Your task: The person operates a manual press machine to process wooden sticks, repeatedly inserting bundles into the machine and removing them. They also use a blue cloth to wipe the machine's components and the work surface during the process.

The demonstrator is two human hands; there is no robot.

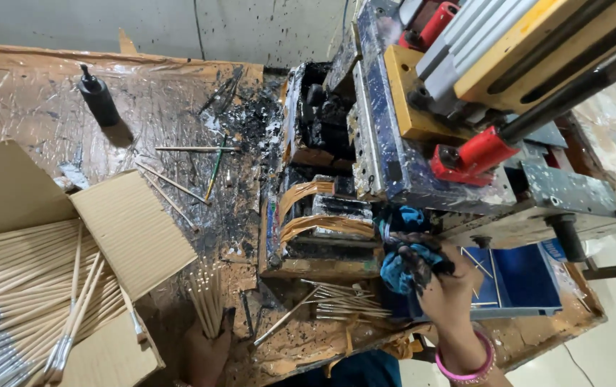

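My right hand (448, 295), with a pink bangle on the wrist, grips an ink-stained blue and black rag (407, 259) pressed against the lower front of a paint-spattered printing machine (394, 154). At the bottom edge, my left hand (206, 355) holds an upright bunch of thin wooden brush handles (206, 297). More loose wooden sticks (347, 301) lie between the two hands, in front of the machine's jig (311, 222) with its curved wooden strips.
An open cardboard box (50, 287) of paint brushes fills the lower left. A black squeeze bottle (98, 95) stands on the plastic-covered bench (28, 107). A few stray brushes (179, 183) lie in black ink splatter. A blue tray (519, 276) sits at the right.
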